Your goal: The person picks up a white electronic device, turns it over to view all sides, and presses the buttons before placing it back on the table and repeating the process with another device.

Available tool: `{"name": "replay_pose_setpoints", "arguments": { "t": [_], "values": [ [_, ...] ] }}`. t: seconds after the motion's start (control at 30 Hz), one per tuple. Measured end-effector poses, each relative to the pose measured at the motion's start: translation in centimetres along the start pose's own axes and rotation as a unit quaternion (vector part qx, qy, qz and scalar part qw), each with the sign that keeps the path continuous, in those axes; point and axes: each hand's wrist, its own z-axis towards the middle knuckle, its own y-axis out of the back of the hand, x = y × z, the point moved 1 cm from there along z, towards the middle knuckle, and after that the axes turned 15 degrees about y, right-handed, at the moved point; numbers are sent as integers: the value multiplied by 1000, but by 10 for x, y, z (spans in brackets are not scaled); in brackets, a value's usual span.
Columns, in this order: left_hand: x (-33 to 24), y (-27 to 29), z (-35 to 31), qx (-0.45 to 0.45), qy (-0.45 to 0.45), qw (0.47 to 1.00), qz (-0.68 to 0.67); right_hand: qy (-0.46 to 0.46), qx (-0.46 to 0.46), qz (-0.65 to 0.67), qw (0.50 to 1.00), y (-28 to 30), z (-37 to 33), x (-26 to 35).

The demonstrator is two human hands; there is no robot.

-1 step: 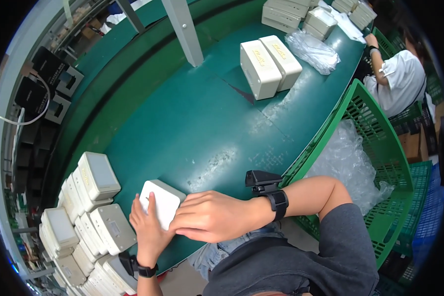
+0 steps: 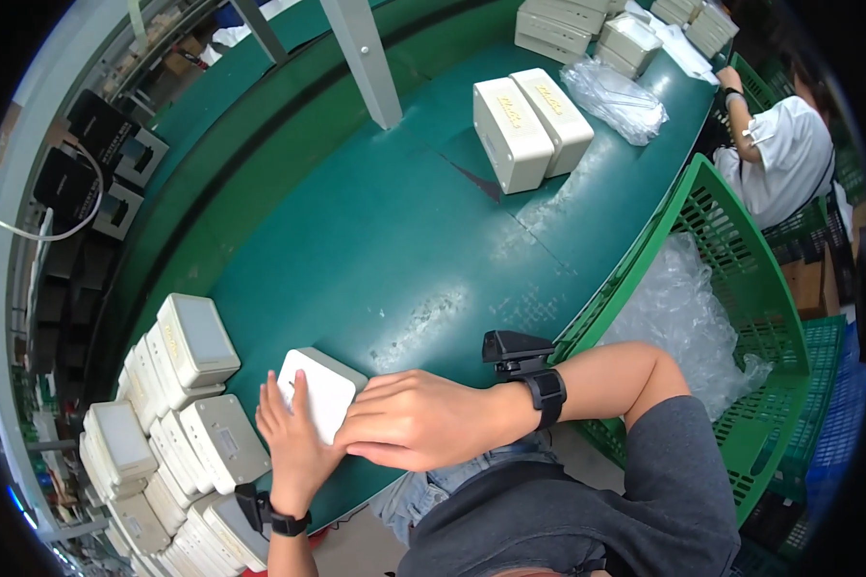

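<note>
In front of my body, a white rectangular box point(image 2: 319, 396) with rounded corners stands on the green work surface point(image 2: 356, 250), its smooth flat face turned toward me. My left hand point(image 2: 296, 447) lies against that face, fingers stretched and spread. My right hand point(image 2: 409, 418) curls round the box's right edge; its fingertips are partly hidden. Close by on the left, stacked cream boxes point(image 2: 223, 444) stand in several rows, some with a grey front panel. Both my wrists wear a black strap with a small device.
Two cream boxes point(image 2: 515, 135) stand farther out, beside bundled clear plastic bags point(image 2: 616, 101). A green crate point(image 2: 789, 385) on the right holds more clear plastic. A grey metal post point(image 2: 366, 67) rises at the surface's far edge. Another person point(image 2: 779, 154) sits at far right.
</note>
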Motion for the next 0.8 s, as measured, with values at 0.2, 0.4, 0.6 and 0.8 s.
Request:
{"name": "replay_pose_setpoints", "arguments": {
  "t": [0.2, 0.4, 0.6, 0.8],
  "values": [
    [-7, -6, 14, 0, -2, 997, -72, 1, 13, 12, 1000, 1, -6, -7],
    [-1, 24, 11, -35, -18, 987, -156, -6, 1, 18, 1000, 3, -4, -7],
    [5, -13, -1, -17, -65, 998, -13, -13, 32, 13, 999, -1, -6, -10],
    [-11, 18, -4, -5, -41, 989, -140, -19, 40, 17, 999, -6, -12, -8]
  ]
}}
